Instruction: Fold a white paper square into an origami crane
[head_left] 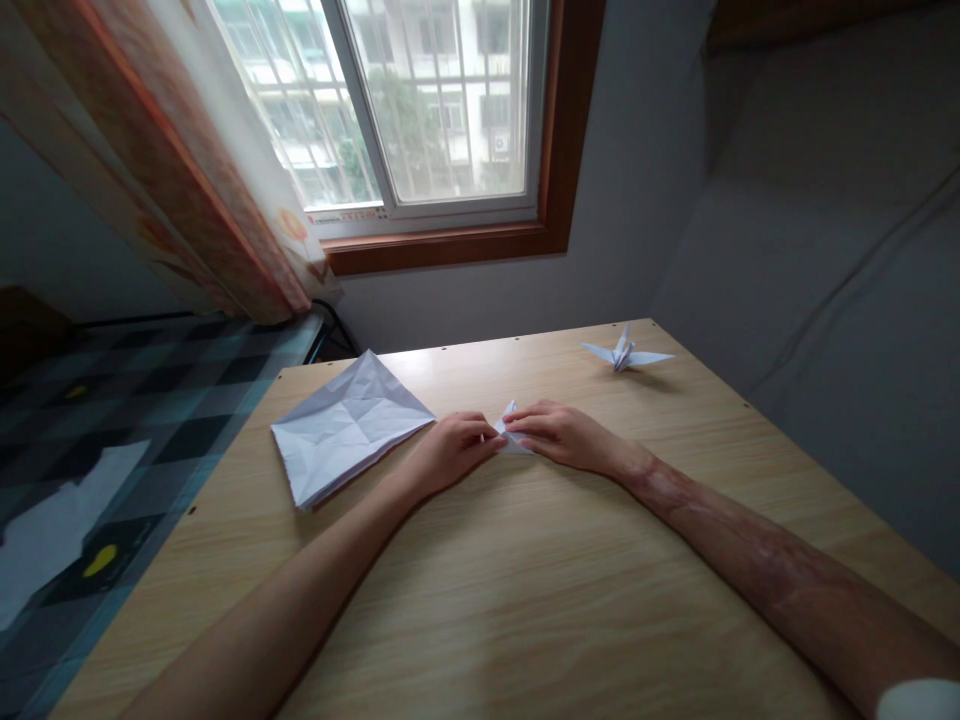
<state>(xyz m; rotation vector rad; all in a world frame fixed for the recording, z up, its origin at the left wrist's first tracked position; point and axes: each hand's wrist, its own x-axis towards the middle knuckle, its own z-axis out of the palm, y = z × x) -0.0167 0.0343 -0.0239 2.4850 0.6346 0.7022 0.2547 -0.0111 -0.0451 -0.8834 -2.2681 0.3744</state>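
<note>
My left hand and my right hand meet at the middle of a wooden table. Between their fingertips lies a small, partly folded piece of white paper, mostly hidden by the fingers. Both hands pinch it, fingers pressed together against the tabletop. A stack of creased white paper sheets lies just left of my left hand. A finished white paper crane stands at the far right of the table, apart from both hands.
A window with a wooden frame is behind the table, a patterned curtain to its left. A checkered bed cover lies beyond the table's left edge. Grey walls close in on the right.
</note>
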